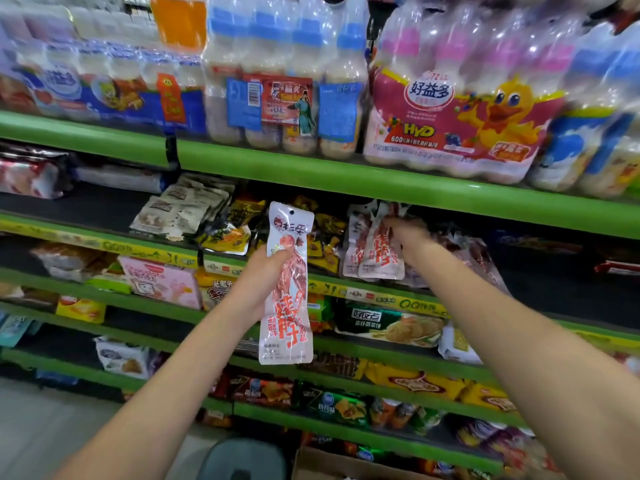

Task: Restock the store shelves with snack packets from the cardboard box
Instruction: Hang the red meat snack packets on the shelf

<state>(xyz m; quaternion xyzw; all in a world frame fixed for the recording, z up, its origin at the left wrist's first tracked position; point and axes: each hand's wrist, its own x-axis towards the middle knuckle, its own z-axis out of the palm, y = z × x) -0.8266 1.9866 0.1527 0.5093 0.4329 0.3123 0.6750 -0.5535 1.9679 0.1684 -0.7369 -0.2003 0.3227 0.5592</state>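
My left hand (258, 282) grips a long white and red snack packet (287, 299) upright in front of the green shelves. My right hand (410, 240) reaches onto the second shelf (381, 299) and holds the top of matching white and red packets (374, 251) that stand at the shelf's front edge. Its fingers are blurred and partly hidden by the packets. A corner of the cardboard box (332, 462) shows at the bottom of the view, below my arms.
Large multipacks of drink bottles (450, 109) fill the top shelf. Yellow snack bags (228, 233) and pale packets (180, 209) lie left of my hands. Lower shelves hold biscuit packs (391, 327) and more snacks. A grey round stool (242, 459) stands beside the box.
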